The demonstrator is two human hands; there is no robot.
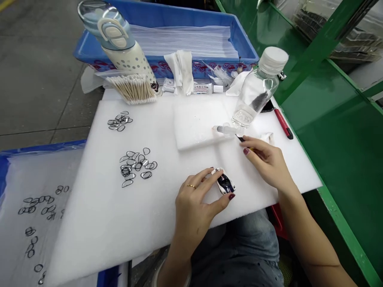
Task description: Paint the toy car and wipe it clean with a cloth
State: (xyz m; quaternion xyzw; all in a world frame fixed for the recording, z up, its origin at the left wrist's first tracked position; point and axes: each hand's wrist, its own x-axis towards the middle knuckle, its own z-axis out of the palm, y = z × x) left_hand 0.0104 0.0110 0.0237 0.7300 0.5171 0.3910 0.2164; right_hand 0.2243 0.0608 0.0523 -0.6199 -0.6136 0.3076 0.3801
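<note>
Left hand (194,199) pinches the small toy car (226,183), long axis running near-right to far-left; right hand (266,161), just far-right, grips a thin tool (240,138).

dark thin tool (240,138) mostly hidden in right hand (266,161), drinking bottle (115,38) top cut off

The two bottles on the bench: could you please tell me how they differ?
The clear bottle is see-through with a white screw cap and holds a little liquid; the dotted bottle is opaque white with grey dots and a pale blue flip lid. The clear bottle stands near the right hand; the dotted bottle stands by the cotton swabs. Both lean in this view.
</note>
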